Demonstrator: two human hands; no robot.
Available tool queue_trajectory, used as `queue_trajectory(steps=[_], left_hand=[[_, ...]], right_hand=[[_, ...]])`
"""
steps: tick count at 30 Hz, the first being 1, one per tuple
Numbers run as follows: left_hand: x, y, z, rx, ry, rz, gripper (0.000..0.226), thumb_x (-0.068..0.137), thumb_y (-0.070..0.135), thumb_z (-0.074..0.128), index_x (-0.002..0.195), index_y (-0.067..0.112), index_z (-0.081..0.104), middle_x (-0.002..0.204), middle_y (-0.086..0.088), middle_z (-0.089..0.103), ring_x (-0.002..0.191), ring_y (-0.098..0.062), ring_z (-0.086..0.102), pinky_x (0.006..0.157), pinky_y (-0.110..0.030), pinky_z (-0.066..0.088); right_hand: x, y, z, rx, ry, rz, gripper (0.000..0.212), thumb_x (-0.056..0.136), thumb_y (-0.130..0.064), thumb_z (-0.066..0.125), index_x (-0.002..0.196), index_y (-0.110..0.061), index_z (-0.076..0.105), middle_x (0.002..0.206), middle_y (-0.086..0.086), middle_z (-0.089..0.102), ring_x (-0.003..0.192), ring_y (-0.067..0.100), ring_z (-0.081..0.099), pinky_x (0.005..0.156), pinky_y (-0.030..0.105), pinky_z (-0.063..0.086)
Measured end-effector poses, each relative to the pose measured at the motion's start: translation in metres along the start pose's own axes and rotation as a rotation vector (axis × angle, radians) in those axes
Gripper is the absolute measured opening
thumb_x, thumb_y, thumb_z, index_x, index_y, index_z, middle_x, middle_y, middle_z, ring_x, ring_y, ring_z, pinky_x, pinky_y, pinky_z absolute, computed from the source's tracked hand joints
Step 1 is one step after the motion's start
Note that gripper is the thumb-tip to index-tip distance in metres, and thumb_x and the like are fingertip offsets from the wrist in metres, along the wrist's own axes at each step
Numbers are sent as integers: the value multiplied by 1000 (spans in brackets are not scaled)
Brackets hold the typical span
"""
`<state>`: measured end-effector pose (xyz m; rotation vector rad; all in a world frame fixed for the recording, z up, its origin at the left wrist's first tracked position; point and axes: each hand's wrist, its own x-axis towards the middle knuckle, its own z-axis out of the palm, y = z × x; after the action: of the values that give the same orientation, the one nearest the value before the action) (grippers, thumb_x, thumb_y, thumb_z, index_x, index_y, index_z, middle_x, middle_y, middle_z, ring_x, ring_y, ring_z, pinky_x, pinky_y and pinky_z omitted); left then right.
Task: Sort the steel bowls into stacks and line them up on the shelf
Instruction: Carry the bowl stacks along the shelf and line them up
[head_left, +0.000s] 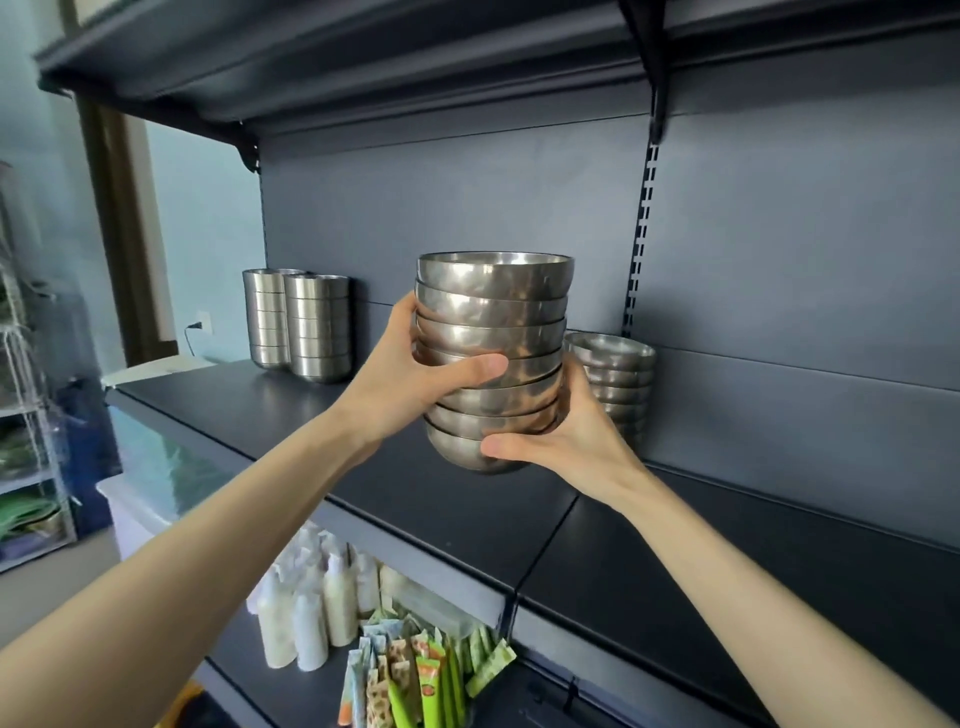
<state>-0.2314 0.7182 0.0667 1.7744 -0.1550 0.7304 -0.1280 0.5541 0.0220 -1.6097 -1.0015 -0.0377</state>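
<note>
Left hand (410, 374) is clamping the side and right hand (561, 436) is cupping the base of a tall stack of steel bowls (493, 358), hovering above the shelf (415, 483); likely heavy, rigid, slick, so supporting underneath seems safest.

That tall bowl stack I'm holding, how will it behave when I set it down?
The held stack looks tall and leans slightly, so it may tip. Polished steel probably slips, hence both hands: left hand, right hand. Likely stiff, fairly heavy.
</note>
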Motion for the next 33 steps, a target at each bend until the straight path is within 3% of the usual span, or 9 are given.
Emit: queue_trajectory(steps=[5,11,14,18,23,27,31,33], left_hand=[[42,-33,-46,30,39,15,89,56,36,87,130,26,39,99,23,69,93,6,65,68,-7,49],[76,-70,-112,42,56,4,91,54,37,89,130,23,41,103,16,70,95,3,65,69,-8,49],[92,-86,-147,45,46,28,84,58,28,87,128,19,42,99,19,70,92,5,65,67,-7,49],[114,-115,-202,48,10,28,71,59,29,86,118,28,46,102,20,70,94,2,66,70,-8,50],[144,-151,-262,67,-82,14,78,51,44,86,117,32,45,101,24,68,94,4,65,69,-7,49],[174,-178,-281,41,-166,-2,77,55,36,90,117,30,44,95,30,67,90,9,64,66,-5,48],[205,-213,-281,-28,-220,-23,89,55,35,89,129,22,41,101,21,67,92,10,63,68,-5,48],[221,-228,-274,-39,-256,-24,92,52,37,89,129,25,40,105,19,66,93,9,63,71,-7,49]], right_hand=[[60,23,37,-4,-3,24,100,34,-59,89,113,-67,29,108,-42,57,102,-14,58,79,14,51],[121,45,95,-4,-30,28,100,31,-64,88,111,-69,28,110,-41,57,104,-11,58,89,27,53],[150,49,126,-13,-33,28,103,32,-63,88,116,-64,28,109,-45,54,104,-13,57,88,25,51],[183,55,176,-10,-8,44,99,33,-62,88,110,-68,26,107,-48,52,103,-16,56,81,15,49],[216,74,237,10,56,73,104,41,-49,91,124,-53,30,111,-40,56,107,-10,58,85,19,51],[237,89,253,-8,116,119,96,44,-43,91,117,-57,31,109,-41,57,104,-12,58,76,9,49],[256,109,254,-51,193,167,106,42,-42,92,130,-43,32,118,-27,60,112,-4,58,93,27,50],[263,121,248,-88,223,178,111,41,-44,92,133,-39,30,115,-29,61,109,-6,59,92,26,50]])
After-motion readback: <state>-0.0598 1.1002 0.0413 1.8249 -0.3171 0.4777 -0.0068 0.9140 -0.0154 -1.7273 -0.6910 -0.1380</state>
